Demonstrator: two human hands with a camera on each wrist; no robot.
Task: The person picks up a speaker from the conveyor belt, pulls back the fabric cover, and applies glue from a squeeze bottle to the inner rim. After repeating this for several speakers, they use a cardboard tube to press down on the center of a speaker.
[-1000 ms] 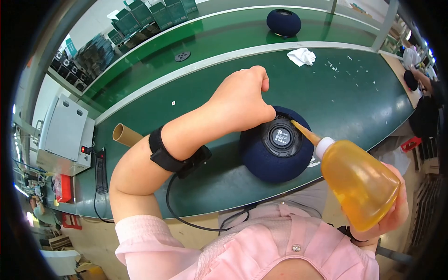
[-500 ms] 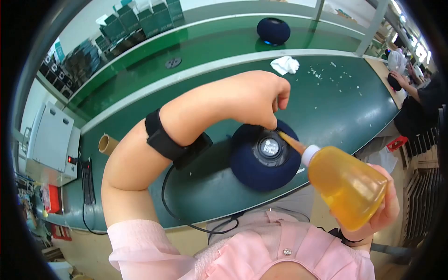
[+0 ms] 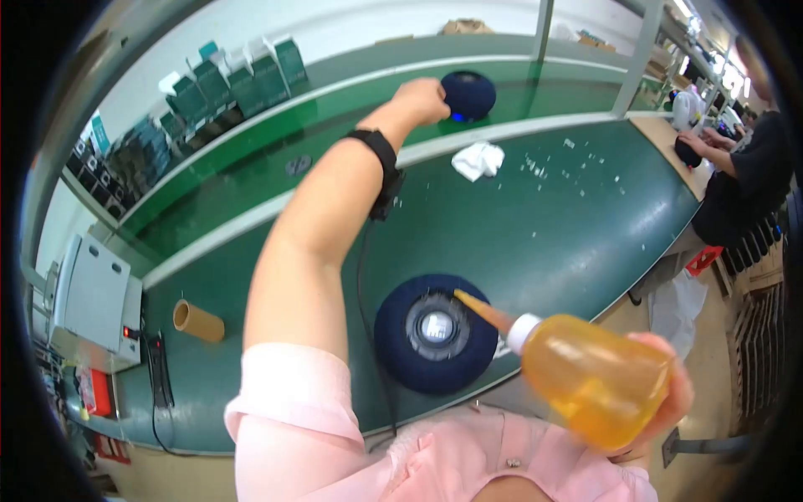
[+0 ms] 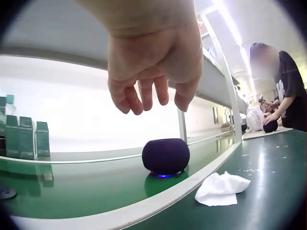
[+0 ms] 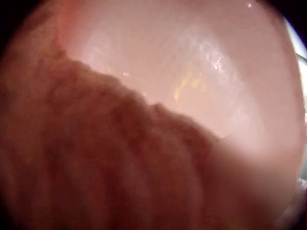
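Observation:
My left hand reaches over the back shelf, its fingers loosely bent and holding nothing. In the left wrist view a dark blue round speaker, lit blue at its base, stands below the fingertips with a gap between. My right hand grips a squeeze bottle of amber liquid by its broad end. The bottle's tapered nozzle overlaps the rim of the base recess on a second navy speaker, which lies base up near the front edge. Bottle and palm fill the right wrist view, blurred.
A crumpled white cloth and white scraps lie on the green table. At left are a cardboard tube, a power strip and a grey machine. Green boxes stand behind. Another person works at right.
My left hand has left the near speaker's base and moved up and away toward the lit speaker on the shelf. The right hand keeps the bottle by the near speaker.

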